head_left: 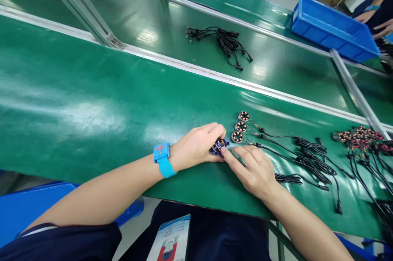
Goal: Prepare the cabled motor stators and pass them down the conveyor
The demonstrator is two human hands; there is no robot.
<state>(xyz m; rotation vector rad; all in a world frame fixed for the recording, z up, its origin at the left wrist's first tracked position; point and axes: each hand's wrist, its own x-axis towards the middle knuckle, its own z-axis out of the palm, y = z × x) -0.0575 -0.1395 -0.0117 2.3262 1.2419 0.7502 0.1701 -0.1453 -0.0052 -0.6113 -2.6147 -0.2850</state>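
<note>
Nearest, a printed card (170, 238) rests on the person's lap, and beyond it both forearms reach over the green tabletop (76, 113) toward a row of three wired stators (241, 126). Just left of that row's near end, the left hand (195, 146) has its grip pinched around a small blue motor housing (218, 146), thumb and curled fingers closing on it from the left. On the near side of the row the right hand (253, 169) lies with its grip spread flat, only the index fingertip (225, 152) meeting the housing from the right.
</note>
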